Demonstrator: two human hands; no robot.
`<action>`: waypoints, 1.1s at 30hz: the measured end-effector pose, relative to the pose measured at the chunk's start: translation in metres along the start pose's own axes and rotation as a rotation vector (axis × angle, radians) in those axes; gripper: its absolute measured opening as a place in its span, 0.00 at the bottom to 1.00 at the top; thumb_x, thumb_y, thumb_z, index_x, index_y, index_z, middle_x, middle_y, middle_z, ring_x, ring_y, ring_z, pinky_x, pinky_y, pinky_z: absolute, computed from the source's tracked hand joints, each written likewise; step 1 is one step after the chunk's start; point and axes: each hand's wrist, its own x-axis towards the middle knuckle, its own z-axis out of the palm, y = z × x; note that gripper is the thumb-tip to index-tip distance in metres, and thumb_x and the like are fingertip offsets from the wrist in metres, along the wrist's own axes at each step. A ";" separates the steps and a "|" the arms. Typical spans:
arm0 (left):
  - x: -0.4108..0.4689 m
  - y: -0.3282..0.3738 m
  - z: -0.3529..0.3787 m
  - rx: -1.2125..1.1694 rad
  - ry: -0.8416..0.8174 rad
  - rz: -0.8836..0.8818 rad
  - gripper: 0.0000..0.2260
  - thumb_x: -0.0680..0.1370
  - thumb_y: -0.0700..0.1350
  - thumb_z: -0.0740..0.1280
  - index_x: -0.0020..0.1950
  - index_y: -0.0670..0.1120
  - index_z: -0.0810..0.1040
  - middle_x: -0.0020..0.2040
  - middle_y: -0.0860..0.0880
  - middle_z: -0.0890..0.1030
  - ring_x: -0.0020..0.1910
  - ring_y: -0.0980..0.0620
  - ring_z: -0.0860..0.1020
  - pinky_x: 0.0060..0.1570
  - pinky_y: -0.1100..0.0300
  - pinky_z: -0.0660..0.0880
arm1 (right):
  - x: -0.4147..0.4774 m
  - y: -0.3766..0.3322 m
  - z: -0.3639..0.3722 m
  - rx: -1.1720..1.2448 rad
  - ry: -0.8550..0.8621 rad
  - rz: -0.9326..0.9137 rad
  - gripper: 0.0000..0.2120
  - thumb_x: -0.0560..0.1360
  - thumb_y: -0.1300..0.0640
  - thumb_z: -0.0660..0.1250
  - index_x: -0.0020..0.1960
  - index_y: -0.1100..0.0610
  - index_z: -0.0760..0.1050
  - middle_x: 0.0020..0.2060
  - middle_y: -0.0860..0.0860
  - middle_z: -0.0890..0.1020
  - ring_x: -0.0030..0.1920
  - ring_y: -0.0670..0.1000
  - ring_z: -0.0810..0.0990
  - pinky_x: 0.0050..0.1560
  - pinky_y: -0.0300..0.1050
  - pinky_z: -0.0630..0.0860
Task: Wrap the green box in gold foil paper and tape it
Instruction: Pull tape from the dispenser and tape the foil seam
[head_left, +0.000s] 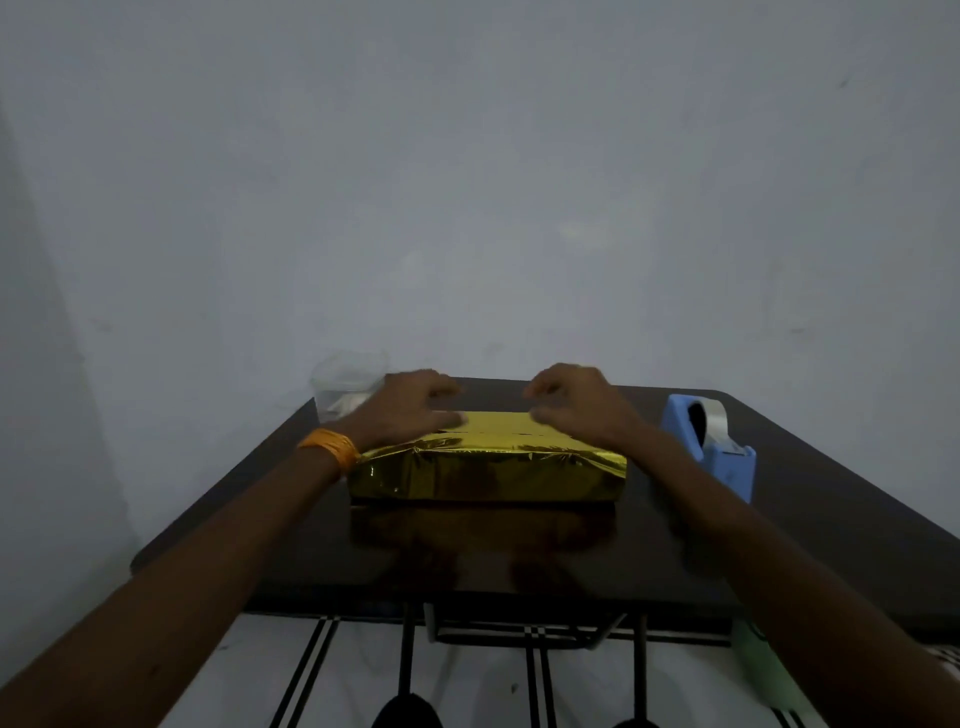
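Gold foil paper (488, 470) (creased at its corners) is pressed on top by left grip (410, 410) and right grip (579, 408), both released.

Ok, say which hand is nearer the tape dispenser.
Right. The right hand rests on the right part of the wrapped box, short of the tape dispenser; the left hand rests on its left part, farther off.

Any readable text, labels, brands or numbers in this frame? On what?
None readable.
The gold foil-wrapped box, blue plastic tape dispenser and clear plastic container show no legible print; the frame is dim and soft, so small marks would be lost.
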 end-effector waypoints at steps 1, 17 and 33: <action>0.003 0.004 0.008 0.048 -0.059 -0.001 0.28 0.73 0.57 0.73 0.69 0.47 0.74 0.66 0.49 0.76 0.64 0.51 0.74 0.61 0.57 0.71 | 0.000 -0.005 0.008 -0.047 -0.099 -0.014 0.17 0.72 0.50 0.75 0.59 0.54 0.80 0.57 0.50 0.81 0.57 0.48 0.78 0.60 0.48 0.75; 0.000 -0.005 0.042 0.329 0.025 0.153 0.26 0.70 0.63 0.72 0.63 0.51 0.80 0.57 0.52 0.79 0.55 0.52 0.75 0.45 0.60 0.68 | -0.011 0.001 0.049 -0.288 -0.100 -0.172 0.20 0.74 0.44 0.71 0.60 0.55 0.80 0.54 0.51 0.80 0.54 0.51 0.76 0.51 0.50 0.77; 0.008 -0.021 0.037 0.112 -0.029 0.168 0.26 0.68 0.53 0.78 0.63 0.48 0.81 0.62 0.50 0.80 0.59 0.52 0.76 0.54 0.58 0.73 | -0.002 0.022 0.046 -0.195 -0.100 -0.117 0.21 0.72 0.45 0.74 0.61 0.54 0.80 0.55 0.50 0.79 0.54 0.49 0.75 0.52 0.50 0.76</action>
